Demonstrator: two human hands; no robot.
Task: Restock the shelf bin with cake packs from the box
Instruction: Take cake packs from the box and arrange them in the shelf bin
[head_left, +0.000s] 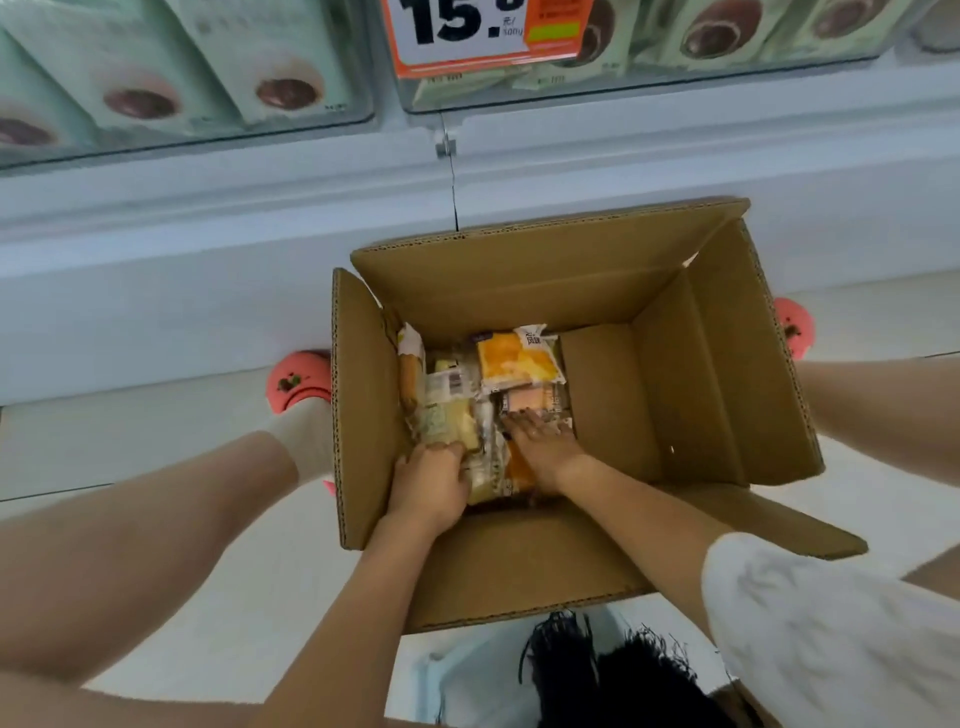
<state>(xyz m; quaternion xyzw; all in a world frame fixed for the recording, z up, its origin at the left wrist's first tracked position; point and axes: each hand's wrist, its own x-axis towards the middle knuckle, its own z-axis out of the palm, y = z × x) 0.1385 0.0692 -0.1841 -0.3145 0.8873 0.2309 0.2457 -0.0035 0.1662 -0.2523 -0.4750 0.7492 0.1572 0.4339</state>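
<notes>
An open cardboard box stands on the floor between my feet. Several yellow and orange cake packs lie in its left half; the right half shows bare cardboard. My left hand is down in the box, its fingers curled over the near end of a pale yellow cake pack. My right hand lies flat, fingers straight, on top of the packs beside it. The clear shelf bins run along the top of the view.
The bins hold pale green packs with a brown round print. An orange price tag hangs on the bin front. The white shelf base stands just behind the box. My pink slippers flank the box.
</notes>
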